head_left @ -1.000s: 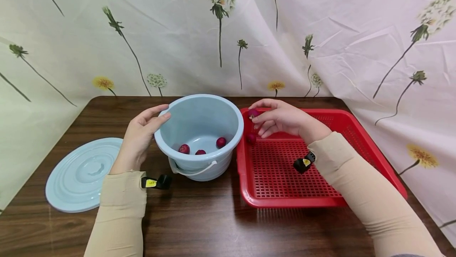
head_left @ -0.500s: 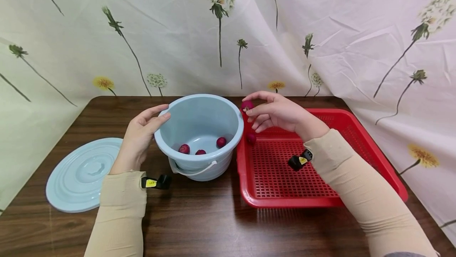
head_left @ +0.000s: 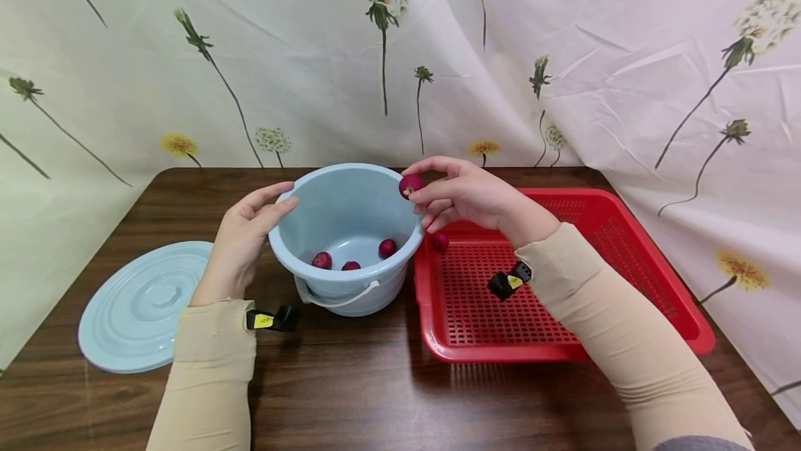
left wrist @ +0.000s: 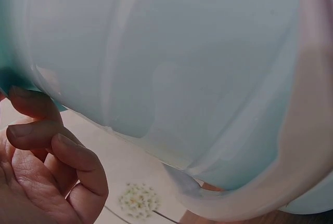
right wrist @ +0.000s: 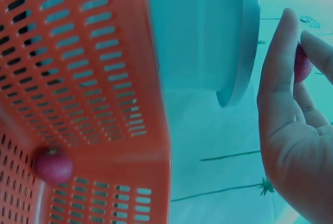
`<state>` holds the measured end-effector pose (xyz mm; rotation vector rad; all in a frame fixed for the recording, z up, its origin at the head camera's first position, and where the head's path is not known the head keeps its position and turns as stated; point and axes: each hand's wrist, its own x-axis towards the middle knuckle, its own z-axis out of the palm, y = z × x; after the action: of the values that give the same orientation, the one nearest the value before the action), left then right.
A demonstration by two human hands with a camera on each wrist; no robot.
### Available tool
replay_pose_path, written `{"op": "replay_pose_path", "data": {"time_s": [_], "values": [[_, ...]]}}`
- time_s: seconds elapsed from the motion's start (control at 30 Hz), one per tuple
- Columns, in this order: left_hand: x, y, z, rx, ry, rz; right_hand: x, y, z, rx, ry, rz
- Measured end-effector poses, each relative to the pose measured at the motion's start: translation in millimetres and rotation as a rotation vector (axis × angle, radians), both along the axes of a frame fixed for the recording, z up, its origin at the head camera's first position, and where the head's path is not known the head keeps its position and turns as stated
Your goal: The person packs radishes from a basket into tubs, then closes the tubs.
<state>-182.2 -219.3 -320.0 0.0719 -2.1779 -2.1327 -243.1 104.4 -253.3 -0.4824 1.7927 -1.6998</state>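
A small, round, dark-red fruit (head_left: 410, 184) is being pinched between the thumb and fingers of the right hand (head_left: 466, 197), in the air at the right rim of a round, light-blue plastic bucket (head_left: 388, 301). The bucket's left rim is being gripped by the left hand (head_left: 240, 239), so both grips are being kept occupied. Three similar fruits (head_left: 322, 260) (head_left: 351, 265) (head_left: 387, 249) are lying inside on the bottom, and another fruit (head_left: 441, 241) is lying by the left wall of a rectangular, perforated red plastic basket (head_left: 488, 319) just beside. A flat, round, light-blue lid (head_left: 138, 312) is being supported by the brown wood-grain surface (head_left: 350, 381) at left.

The pinched fruit is being judged light, firm and smooth, perhaps slippery, and liable to bruise; a gentle hold around its widest part is being favoured. The bucket is being judged light and slightly springy, better steadied at the rim than by its loose white handle (head_left: 344, 304).
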Motion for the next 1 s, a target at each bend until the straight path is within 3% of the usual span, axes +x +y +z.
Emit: {"op": "replay_pose_path", "data": {"time_s": [0.37, 1.0], "values": [[-2.0, 1.8, -0.9, 0.002, -0.011, -0.008, 4.1, -15, 0.4, 0.029, -0.017, 0.021], [-0.4, 0.5, 2.0, -0.013, -0.011, 0.007, 1.8, -25, -2.3, 0.176, 0.054, 0.043]]}}
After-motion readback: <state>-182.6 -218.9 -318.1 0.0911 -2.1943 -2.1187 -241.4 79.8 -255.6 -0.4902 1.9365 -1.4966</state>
